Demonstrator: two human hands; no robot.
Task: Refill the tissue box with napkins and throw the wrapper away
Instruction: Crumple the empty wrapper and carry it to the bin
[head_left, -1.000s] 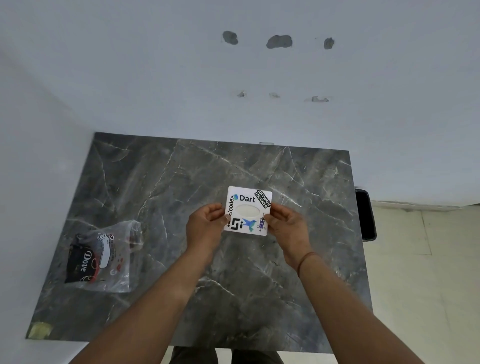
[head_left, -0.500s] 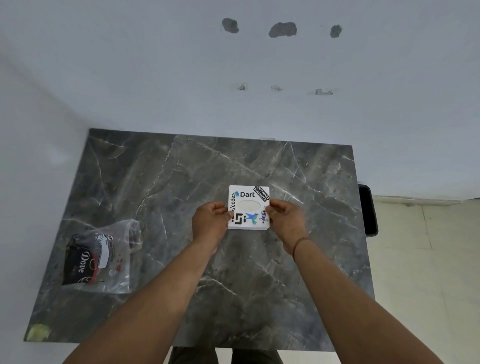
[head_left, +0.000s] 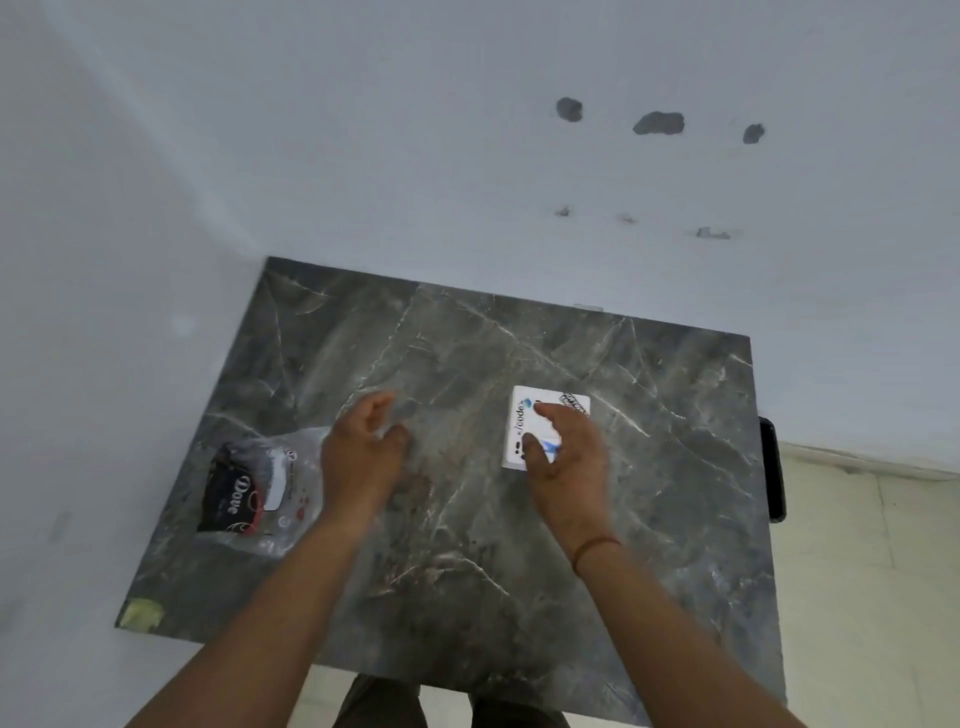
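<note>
The white tissue box (head_left: 524, 415), covered in stickers, lies flat on the dark marble table (head_left: 467, 545), right of centre. My right hand (head_left: 566, 457) lies over its right half, thumb and forefinger on its top. The clear plastic wrapper (head_left: 249, 488) with a black "Dove" label lies crumpled near the table's left edge. My left hand (head_left: 358, 452) hovers just right of the wrapper, overlapping its right edge, fingers apart and holding nothing. No napkins show.
White walls close off the table at the back and left. A black object (head_left: 772, 467) stands against the table's right edge, over pale floor tiles (head_left: 872, 571). A yellowish scrap of tape (head_left: 140, 613) sits at the front-left corner.
My left hand has let go of the tissue box and swung left to the wrapper. My right hand has shifted from the box's side onto its top. The view has turned left.
</note>
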